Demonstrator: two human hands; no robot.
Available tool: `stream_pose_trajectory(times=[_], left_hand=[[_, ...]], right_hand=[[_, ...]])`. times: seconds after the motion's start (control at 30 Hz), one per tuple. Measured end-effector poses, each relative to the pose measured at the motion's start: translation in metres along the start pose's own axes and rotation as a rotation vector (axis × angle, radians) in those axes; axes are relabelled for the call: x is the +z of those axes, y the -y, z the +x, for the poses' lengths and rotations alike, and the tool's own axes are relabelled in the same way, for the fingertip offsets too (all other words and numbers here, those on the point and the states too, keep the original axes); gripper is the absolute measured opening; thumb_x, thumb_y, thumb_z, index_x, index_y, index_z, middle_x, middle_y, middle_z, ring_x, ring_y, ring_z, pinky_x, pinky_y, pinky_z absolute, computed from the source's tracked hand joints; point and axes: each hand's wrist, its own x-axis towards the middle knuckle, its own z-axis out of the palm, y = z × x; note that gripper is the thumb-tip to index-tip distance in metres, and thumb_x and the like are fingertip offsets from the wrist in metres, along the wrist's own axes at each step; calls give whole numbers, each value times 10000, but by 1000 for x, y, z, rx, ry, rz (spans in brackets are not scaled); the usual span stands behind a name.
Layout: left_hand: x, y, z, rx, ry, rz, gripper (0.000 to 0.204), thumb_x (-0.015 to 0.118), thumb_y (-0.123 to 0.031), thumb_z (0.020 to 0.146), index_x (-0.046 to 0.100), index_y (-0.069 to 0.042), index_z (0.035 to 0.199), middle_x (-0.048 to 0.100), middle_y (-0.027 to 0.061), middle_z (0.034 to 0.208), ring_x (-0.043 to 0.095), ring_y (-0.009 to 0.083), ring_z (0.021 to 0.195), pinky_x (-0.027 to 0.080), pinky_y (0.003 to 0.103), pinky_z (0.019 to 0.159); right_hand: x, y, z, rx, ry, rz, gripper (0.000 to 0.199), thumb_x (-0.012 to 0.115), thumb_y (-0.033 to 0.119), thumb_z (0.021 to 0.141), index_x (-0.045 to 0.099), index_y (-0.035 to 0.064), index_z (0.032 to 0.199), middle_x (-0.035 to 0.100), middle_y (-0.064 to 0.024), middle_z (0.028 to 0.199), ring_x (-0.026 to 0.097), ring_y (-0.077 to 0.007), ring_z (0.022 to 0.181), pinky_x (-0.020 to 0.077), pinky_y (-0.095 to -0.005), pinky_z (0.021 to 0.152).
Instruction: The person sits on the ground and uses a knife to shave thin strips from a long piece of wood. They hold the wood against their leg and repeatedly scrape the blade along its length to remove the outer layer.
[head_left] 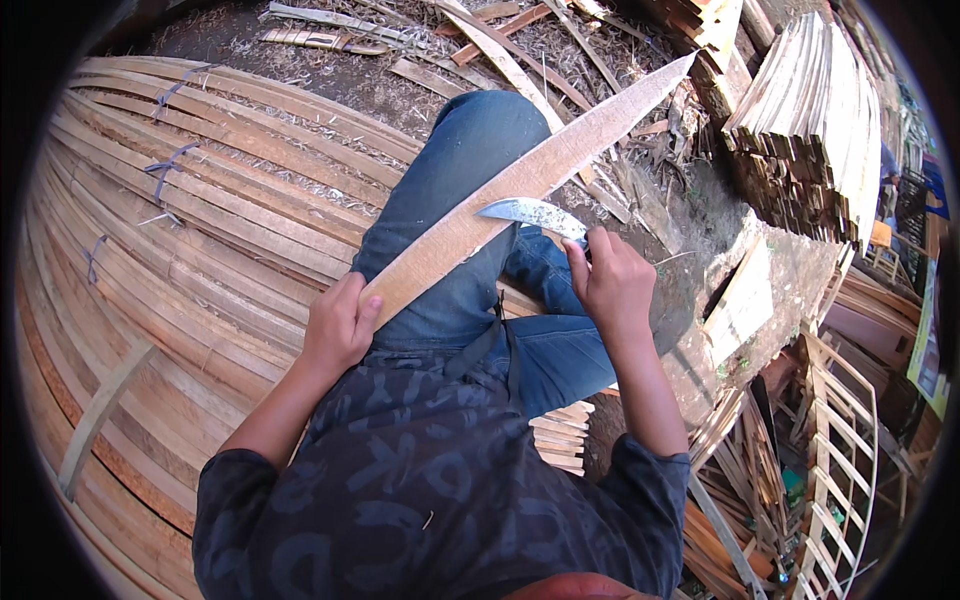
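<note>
The long wooden slat (520,185) lies across the denim-clad thigh (450,200) at mid-frame, its long axis running from lower left to its pointed tip at upper right, the left hand (338,325) clasping its lower end while the right hand (612,280) grips a curved knife (530,213) whose blade rests on the slat's edge, pointing left.

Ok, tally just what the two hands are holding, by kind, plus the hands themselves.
Long pale tapered wooden slat, gripped at its near end by the left hand: 1
Curved grey metal knife blade, held by the right hand against the slat: 1
Hands: 2
Total: 4
</note>
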Motion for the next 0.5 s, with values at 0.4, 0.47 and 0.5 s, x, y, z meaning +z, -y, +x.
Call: stream_pose_trajectory(times=[0.4,0.47,0.5], left_hand=[[5,2,0,-25,-14,17,363,489,-327,985,464,-14,802,508,219,666,544,457,653,408,480,561],[3,2,0,-31,1,-2,369,486,-329,986,463,-13,798,509,222,670,546,457,656,408,481,562],[3,1,0,-33,10,-9,371,485,-330,987,463,-13,796,510,223,671,546,457,658,409,481,563]], right_hand=[[10,8,2,-63,35,-59,388,620,425,914,516,95,738,561,-81,586,601,-262,485,468,-377,431],[2,-38,22,81,-107,-160,366,567,393,953,533,81,765,604,-117,620,613,-329,527,478,-411,468],[-8,-68,31,254,-122,-201,378,520,378,981,557,59,780,620,-157,635,612,-370,556,483,-459,516]])
